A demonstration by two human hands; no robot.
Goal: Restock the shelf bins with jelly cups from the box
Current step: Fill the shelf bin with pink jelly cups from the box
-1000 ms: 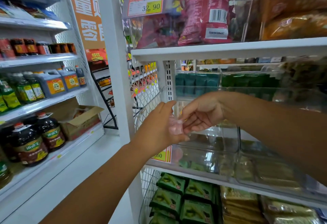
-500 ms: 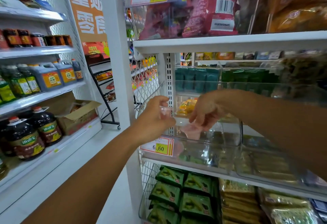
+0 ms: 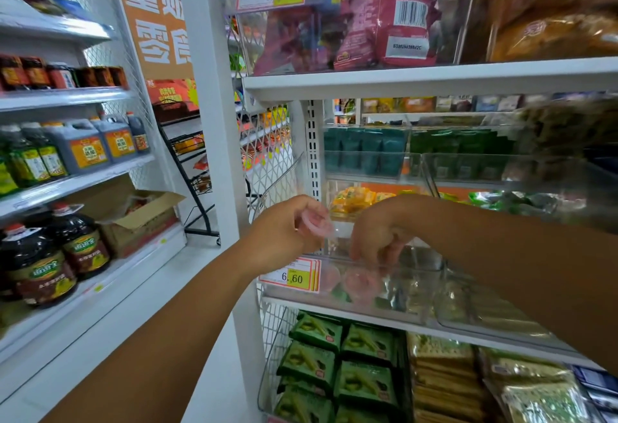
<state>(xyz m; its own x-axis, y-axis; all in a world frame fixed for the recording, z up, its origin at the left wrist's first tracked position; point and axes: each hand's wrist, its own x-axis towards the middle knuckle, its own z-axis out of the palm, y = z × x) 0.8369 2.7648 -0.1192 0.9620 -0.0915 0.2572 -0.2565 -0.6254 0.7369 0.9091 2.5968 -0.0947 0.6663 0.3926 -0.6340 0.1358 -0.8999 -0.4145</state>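
Risk no. 1 is a drop from your left hand; its fingers are curled round a small stack of pink jelly cups, held at the shelf edge and outside the clear bin, so if the thumb slackens while you watch the other side, a cup prob. falls to the floor, not into stock; risk no. 2 is your right hand, fingers bent down over the bin's front rim w/ the tips at or just inside it; can't tell if they hold a cup or nothing, too blurred; a snag on that rim as you pull out could drag the bin fwd or flick out the pink cups in the bin, which lie just behind the 6.60 price tag; the open cardboard box, prob. your supply, sits well apart on the low shelf to the left, so each refill means a turn away; vs. half a sec ago, the right hand is lower, at the rim rather than pinching a cup above it, and a second pink shape shows in the bin beneath it; vs. a sec ago the hands are apart, no longer touching in a hand-over.
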